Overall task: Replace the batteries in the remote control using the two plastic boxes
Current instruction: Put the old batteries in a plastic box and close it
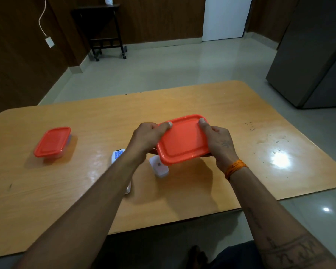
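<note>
I hold a plastic box with an orange lid (180, 139) above the middle of the wooden table (211, 105). My left hand (146, 137) grips its left side and my right hand (220, 143) its right side, both thumbs pressed on the lid. A second orange-lidded box (52, 142) stands closed at the table's left. The white remote control (118, 154) lies under my left forearm, mostly hidden. A small white piece (159, 166), apparently the remote's battery cover, lies just below the held box.
The table's near edge runs close to my body and its right edge lies beyond my right hand. A grey cabinet (314, 55) stands on the floor at the right. A dark side table (105, 30) is against the far wall.
</note>
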`<state>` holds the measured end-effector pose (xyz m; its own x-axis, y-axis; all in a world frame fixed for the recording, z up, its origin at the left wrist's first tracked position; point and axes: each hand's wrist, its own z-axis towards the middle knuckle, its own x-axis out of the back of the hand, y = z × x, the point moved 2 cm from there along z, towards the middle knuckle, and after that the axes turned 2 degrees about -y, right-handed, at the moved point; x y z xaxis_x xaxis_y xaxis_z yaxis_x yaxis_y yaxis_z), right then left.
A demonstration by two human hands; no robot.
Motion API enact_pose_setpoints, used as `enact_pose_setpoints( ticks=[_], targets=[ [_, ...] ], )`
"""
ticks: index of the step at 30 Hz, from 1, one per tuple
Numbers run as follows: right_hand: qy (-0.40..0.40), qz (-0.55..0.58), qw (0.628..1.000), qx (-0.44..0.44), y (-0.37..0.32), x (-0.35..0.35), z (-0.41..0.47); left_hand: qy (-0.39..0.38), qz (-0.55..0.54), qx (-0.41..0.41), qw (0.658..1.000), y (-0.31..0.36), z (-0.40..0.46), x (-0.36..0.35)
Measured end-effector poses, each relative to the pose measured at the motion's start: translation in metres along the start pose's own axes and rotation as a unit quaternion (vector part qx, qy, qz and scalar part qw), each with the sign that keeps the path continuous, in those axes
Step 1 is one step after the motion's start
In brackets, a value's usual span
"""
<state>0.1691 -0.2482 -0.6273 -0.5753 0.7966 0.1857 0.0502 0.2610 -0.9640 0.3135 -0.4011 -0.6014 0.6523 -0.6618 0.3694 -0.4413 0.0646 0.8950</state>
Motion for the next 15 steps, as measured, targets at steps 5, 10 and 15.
enact_pose_setpoints(
  ticks=[5,10,15],
  targets=[
    [-0.023,-0.004,0.999,0.022,-0.001,-0.009,-0.008,-0.094,0.117,-0.001,0.989,0.012,0.005,0.003],
    [0.068,-0.011,0.998,0.008,0.004,-0.027,-0.016,0.021,0.072,-0.02,0.997,-0.007,0.011,-0.013],
    [0.047,-0.026,0.998,0.017,0.003,-0.04,-0.023,0.01,-0.051,0.027,0.998,-0.01,0.008,-0.022]
  ],
)
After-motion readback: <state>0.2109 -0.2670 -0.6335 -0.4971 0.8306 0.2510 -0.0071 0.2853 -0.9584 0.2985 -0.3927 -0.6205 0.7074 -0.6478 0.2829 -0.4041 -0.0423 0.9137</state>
